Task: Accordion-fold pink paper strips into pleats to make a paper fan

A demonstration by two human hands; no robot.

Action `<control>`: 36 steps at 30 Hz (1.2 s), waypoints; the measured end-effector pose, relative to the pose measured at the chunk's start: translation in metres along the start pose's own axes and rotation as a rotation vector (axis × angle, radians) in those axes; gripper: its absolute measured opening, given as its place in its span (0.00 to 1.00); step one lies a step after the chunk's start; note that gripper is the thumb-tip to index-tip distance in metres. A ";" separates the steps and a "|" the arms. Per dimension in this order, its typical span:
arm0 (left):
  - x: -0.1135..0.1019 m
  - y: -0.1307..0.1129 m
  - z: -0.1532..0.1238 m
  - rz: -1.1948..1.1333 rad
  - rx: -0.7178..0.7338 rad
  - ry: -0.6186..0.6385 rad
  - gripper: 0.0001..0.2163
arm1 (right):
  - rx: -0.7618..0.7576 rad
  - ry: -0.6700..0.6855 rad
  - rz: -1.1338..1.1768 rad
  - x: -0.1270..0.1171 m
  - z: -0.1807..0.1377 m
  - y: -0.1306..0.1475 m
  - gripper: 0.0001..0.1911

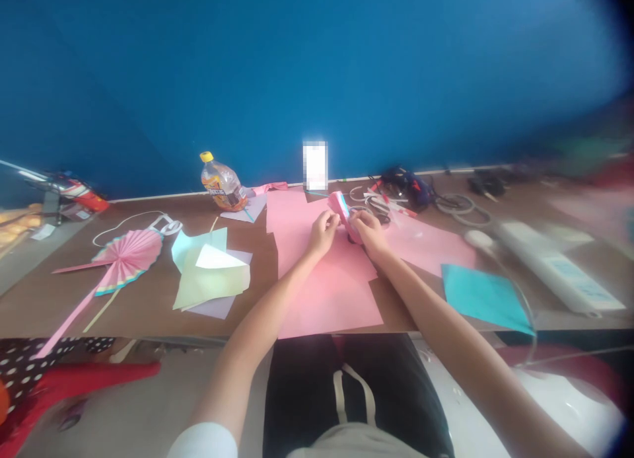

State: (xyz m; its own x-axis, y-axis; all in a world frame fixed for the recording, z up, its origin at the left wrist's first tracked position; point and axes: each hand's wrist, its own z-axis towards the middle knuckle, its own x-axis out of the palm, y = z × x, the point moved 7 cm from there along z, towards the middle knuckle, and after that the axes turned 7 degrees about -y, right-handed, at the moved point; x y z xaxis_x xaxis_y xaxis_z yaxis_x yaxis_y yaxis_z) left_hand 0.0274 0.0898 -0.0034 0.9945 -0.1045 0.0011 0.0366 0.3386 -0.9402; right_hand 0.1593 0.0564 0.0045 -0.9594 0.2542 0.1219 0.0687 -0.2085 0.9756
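Observation:
My right hand (367,230) is closed around a narrow folded strip of pink paper (340,205) with a light blue and white edge, raised above the table. Close on its left, my left hand (324,232) has its thumb and fingers pinched together. Whether those fingertips touch the strip, or hold something small, I cannot make out. Beneath both hands, large pink paper sheets (327,306) overlap on the brown table. A finished-looking pleated pink paper fan (129,254) with a blue and yellow rim lies at the left, with two long pink strips and a thin stick.
Further left are a white cable (171,227), green, white and lilac papers (211,286) and a bottle with a yellow cap (222,184). To the right lie a teal sheet (483,294), a white power strip (557,269) and tangled cords (460,208). A blue wall stands behind.

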 end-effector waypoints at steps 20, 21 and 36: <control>-0.010 0.029 0.007 -0.111 -0.150 -0.114 0.15 | -0.184 -0.181 -0.300 -0.016 0.004 -0.005 0.05; -0.010 0.030 0.007 -0.100 -0.156 -0.120 0.15 | -0.218 -0.180 -0.348 -0.015 0.003 -0.002 0.04; -0.012 0.028 0.006 0.155 -0.124 -0.151 0.12 | 0.174 -0.250 0.082 -0.026 0.016 -0.036 0.07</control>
State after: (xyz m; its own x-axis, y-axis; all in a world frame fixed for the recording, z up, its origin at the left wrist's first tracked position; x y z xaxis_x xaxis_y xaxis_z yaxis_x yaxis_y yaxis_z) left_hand 0.0170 0.1068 -0.0279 0.9910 0.0840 -0.1042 -0.1205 0.2215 -0.9677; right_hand 0.1862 0.0721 -0.0313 -0.8531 0.4723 0.2218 0.2095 -0.0791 0.9746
